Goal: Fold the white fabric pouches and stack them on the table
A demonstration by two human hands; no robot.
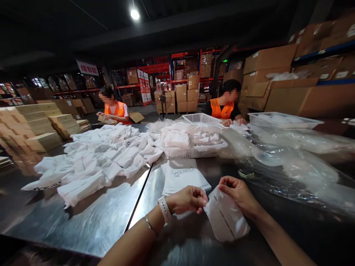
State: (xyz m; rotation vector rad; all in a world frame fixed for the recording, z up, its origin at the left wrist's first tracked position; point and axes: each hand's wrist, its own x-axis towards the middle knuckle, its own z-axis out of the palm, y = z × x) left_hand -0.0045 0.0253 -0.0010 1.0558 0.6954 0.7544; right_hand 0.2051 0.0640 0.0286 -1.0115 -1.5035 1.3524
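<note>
Both my hands hold one small white pouch [226, 218] just above the steel table [91, 221]. My left hand [187, 200], with a white watch on its wrist, pinches the pouch's upper left edge. My right hand [239, 194] is closed on the upper right edge. A flat stack of white printed bags [183, 176] lies right behind my hands. Further back stands a white basket [194, 151] heaped with folded white pieces.
A big pile of white bags [102, 159] covers the table's left half. Crumpled clear plastic [294, 162] spreads on the right. Two people in orange vests [114, 109] [223, 109] work at the far side. Cardboard boxes [44, 125] and shelving surround the table.
</note>
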